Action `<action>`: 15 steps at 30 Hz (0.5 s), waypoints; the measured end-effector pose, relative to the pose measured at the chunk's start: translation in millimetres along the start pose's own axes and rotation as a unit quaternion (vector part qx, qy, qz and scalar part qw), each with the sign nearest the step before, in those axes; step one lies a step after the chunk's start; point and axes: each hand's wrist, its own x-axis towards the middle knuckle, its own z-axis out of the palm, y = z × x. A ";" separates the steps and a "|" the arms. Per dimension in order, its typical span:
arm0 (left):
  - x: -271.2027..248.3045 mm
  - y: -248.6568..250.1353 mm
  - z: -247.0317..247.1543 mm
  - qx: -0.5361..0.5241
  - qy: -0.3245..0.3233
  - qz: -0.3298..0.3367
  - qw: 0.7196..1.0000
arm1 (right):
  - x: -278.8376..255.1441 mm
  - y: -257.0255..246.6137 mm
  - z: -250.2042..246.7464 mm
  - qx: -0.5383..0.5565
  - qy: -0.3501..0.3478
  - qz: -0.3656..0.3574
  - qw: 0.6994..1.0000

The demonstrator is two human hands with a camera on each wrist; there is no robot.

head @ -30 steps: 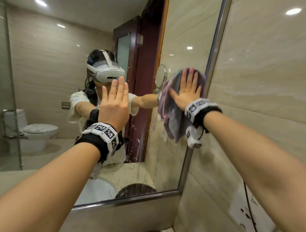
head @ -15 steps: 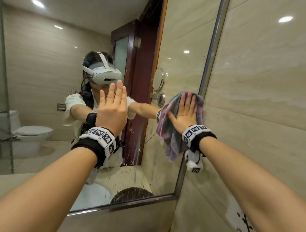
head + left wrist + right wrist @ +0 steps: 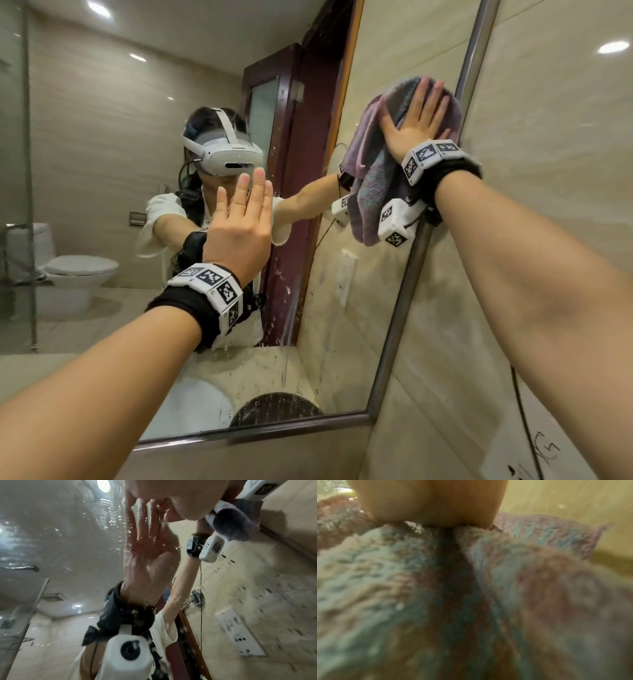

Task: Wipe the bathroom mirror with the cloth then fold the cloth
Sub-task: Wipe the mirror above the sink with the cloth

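Fluffy pink-grey cloth (image 3: 370, 178) pinned flat under right hand (image 3: 416, 123), fingers straight, near mirror (image 3: 102, 137) right edge. Left hand (image 3: 239, 229) flat w/ straight fingers, prob. bracing. Left wrist: droplets on glass. Right wrist: cloth only, blurred.

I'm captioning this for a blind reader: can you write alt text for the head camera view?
A right hand presses a pink-grey cloth flat against a bathroom mirror near its right frame, while the left hand rests open on the glass. Water droplets speckle the lower mirror.
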 end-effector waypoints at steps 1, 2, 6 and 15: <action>0.5 0.2 -0.9 -0.004 -0.001 -0.001 1.000 | -1.0 -1.0 1.3 0.007 0.006 0.019 1.000; 1.0 0.3 -1.6 -0.008 -0.002 -0.003 1.000 | -2.4 -1.2 3.0 0.009 0.014 0.033 0.999; 1.7 1.2 -2.0 -0.009 -0.002 -0.009 1.000 | -20.0 6.3 14.2 0.005 0.027 0.049 0.998; 3.8 3.9 -8.5 -0.060 -0.070 -0.053 0.994 | -150.4 56.3 83.1 -0.068 -0.069 -0.011 0.995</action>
